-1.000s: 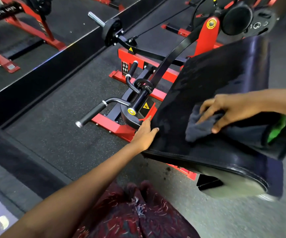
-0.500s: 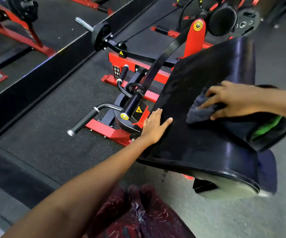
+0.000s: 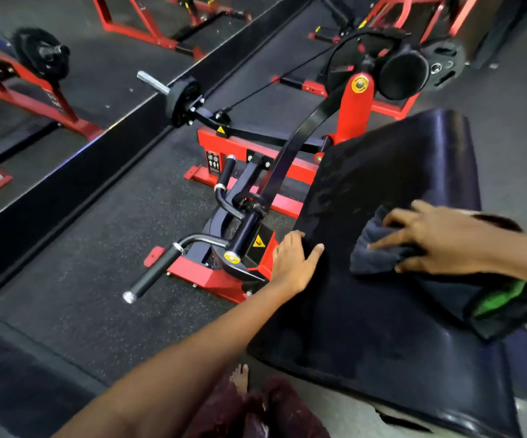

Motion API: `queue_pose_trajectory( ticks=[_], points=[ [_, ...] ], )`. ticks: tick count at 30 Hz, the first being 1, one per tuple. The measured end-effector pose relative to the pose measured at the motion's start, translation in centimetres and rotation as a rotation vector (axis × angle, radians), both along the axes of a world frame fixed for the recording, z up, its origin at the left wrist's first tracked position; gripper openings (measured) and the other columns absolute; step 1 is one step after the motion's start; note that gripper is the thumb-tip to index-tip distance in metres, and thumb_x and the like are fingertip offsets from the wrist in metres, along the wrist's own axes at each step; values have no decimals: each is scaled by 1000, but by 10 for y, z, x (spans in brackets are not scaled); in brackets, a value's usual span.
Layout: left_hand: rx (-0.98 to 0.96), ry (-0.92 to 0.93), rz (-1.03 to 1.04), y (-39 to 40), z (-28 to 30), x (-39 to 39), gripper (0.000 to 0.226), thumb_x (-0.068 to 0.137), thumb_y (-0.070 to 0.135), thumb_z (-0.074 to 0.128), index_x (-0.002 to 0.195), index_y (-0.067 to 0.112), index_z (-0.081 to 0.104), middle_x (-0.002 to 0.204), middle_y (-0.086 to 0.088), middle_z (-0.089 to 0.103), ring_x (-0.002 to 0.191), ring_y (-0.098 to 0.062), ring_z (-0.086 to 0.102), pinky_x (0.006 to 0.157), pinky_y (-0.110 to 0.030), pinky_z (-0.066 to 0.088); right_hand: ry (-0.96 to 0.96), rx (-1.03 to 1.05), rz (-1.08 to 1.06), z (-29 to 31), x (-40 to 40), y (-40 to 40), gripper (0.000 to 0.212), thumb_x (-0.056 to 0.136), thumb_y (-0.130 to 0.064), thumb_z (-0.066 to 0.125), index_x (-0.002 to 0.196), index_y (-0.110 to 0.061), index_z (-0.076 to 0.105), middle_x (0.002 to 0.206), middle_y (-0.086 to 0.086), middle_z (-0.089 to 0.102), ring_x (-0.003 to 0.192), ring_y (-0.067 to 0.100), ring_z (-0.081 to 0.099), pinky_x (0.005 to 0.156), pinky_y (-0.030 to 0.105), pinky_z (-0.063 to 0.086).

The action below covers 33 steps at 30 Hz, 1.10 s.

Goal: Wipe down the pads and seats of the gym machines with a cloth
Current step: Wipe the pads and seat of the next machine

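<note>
"On the big black pad [image 3: 382, 311], where does each grip stand?"

"Right hand [image 3: 439, 241] lies over a bunched dark cloth [image 3: 372, 254], fingers spread and bent down onto it, pressing it against the pad's middle. Motion blur hides whether any finger actually pinches the fabric. Left hand [image 3: 293, 263] rests flat at the pad's left edge, fingers straight, thumb out on the surface. It holds nothing."

"And the cloth beyond the hand?"

"It trails toward the pad's right edge, where a green patch [image 3: 502, 298] shows in its folds."

"What lies past the pad?"

"Left of the pad sits the red machine frame [image 3: 243, 147] with black handles [image 3: 151, 276], and beyond the pad's far end a round roller pad [image 3: 402, 72]."

"How would you do this stroke well?"

"I'd judge the wipe to be under way, with most of the pad likely left. Keep the palm flat so the whole wad bears down, run overlapping passes from the far end toward the near edge, and let the left hand brace the pad. Refold to a clean face before the roller."
</note>
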<state>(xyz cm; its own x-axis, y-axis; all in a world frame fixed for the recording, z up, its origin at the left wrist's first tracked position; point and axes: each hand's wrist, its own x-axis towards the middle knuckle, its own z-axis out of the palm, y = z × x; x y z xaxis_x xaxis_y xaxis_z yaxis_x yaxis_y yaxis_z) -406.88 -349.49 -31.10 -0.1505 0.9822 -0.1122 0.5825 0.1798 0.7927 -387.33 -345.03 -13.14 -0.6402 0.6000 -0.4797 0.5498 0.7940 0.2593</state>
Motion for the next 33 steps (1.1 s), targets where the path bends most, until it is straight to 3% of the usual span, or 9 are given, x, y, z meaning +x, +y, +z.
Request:
queue_pose_trajectory(
  ticks=[2,5,12,14,18,23,25,29,33],
  points=[
    [19,-42,-24,11,4,4,56,96,39,49,141,7,36,146,-8,39,137,-22,34,114,-37,23,144,-134,26,0,4,-19,48,82,-61,52,129,-55,46,129,-10,42,92,11,31,88,30,39],
    [39,-115,-98,29,14,14,62,97,38,48,148,9,26,155,-6,26,143,-19,23,118,-37,14,128,-285,-19,5,9,2,43,83,-57,59,124,-60,46,130,-17,37,92,10,30,91,25,34],
    [18,-112,-174,36,4,28,61,99,42,41,151,16,21,159,4,16,147,-11,6,119,-32,1,46,139,-181,6,15,63,51,86,-57,54,135,-53,40,134,-5,41,107,20,40,95,34,40],
    [43,-134,-152,35,2,28,59,99,41,44,150,17,25,158,4,20,146,-10,8,119,-32,4,59,133,-58,2,10,37,52,88,-61,47,138,-53,36,131,-7,40,104,17,38,90,32,41],
    [60,-159,-134,36,2,27,54,99,37,44,148,18,29,156,5,24,146,-10,12,120,-35,9,209,-109,-14,0,18,41,50,85,-63,51,133,-49,46,130,-10,44,93,9,30,92,33,40],
    [38,-206,-117,34,2,25,51,102,33,39,149,18,26,156,4,24,145,-10,15,120,-37,11,117,151,-221,-1,17,120,50,85,-58,55,133,-45,49,135,-2,44,108,25,41,93,38,41],
    [34,-252,-73,32,5,25,55,102,33,38,151,17,20,157,3,21,144,-11,16,120,-35,11,59,214,-180,-9,2,116,51,84,-63,51,132,-46,49,132,-2,46,111,26,42,89,37,42],
    [45,-312,-13,31,5,23,58,102,33,35,152,18,10,159,5,12,145,-8,11,120,-37,10,136,-4,71,-23,-23,55,53,84,-69,44,132,-47,48,132,-9,45,113,18,42,90,31,41],
    [44,-331,-14,30,3,23,63,98,42,32,152,19,9,159,6,11,145,-7,10,120,-38,11,51,-87,22,-19,-28,85,49,84,-65,50,128,-45,54,137,-10,43,116,20,42,93,32,42]
  ],
)
